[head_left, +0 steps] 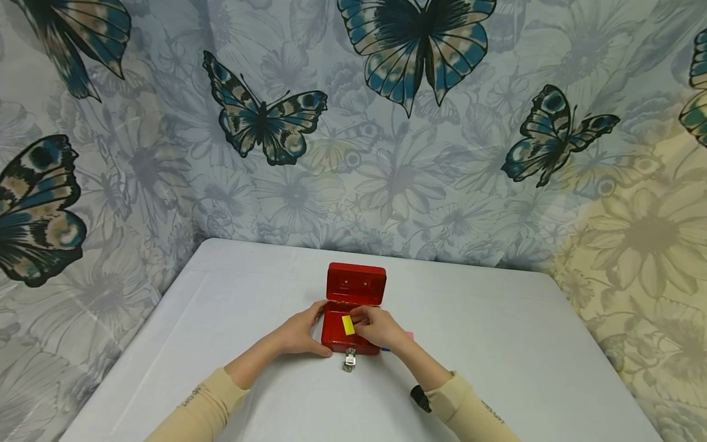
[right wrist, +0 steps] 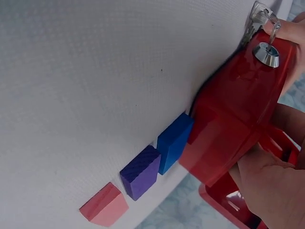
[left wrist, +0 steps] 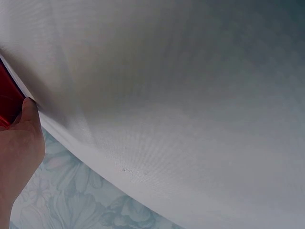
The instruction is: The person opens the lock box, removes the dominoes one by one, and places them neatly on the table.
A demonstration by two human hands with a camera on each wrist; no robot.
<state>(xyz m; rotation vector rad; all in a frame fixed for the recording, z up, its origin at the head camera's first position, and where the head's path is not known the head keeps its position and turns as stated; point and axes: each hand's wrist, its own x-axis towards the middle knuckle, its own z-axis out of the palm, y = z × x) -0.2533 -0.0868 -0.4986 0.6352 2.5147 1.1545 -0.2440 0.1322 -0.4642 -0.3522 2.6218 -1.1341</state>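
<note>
An open red cash box [head_left: 350,347] stands on the table with its lid [head_left: 356,283] tipped back. My left hand [head_left: 301,331] grips its left side, the thumb at the front corner and the fingers near the back. Over the box, my right hand [head_left: 378,325] has its fingers curled and pinches a yellow block [head_left: 348,325] at the fingertips. In the right wrist view the box wall hides the fingertips and the yellow block. Keys on a ring [right wrist: 257,21] hang from the lock [right wrist: 267,55] at the box's front.
Right of the box, a blue block [right wrist: 175,143], a purple block [right wrist: 140,172] and a pink block [right wrist: 105,205] stand in a row on the white table [head_left: 248,276]. A black object [head_left: 420,398] lies partly under the right sleeve. A butterfly-patterned backdrop [head_left: 386,178] rises behind.
</note>
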